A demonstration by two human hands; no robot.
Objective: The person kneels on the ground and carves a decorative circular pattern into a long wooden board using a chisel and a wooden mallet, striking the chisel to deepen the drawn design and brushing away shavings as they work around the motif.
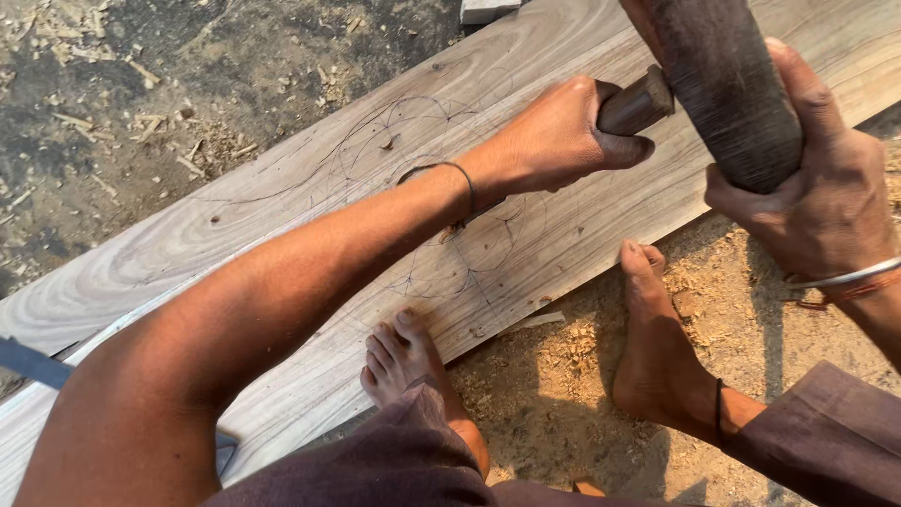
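A long pale wooden plank (282, 188) lies diagonally on the ground, with pencilled circles drawn on its face. My left hand (554, 136) is closed round the dark wooden handle of a chisel (638, 103), held over the drawn circles; its blade is hidden under the hand. My right hand (817, 188) grips a thick dark wooden mallet (727, 84) raised above the chisel handle. A thin black band circles my left wrist, and a metal bangle sits on my right wrist.
My bare left foot (404, 361) rests on the plank's near edge, and my right foot (657, 347) stands on sawdust-covered ground (563, 376). Wood chips litter the dark soil (113, 103) beyond the plank. A small pale block (488, 9) lies at the top.
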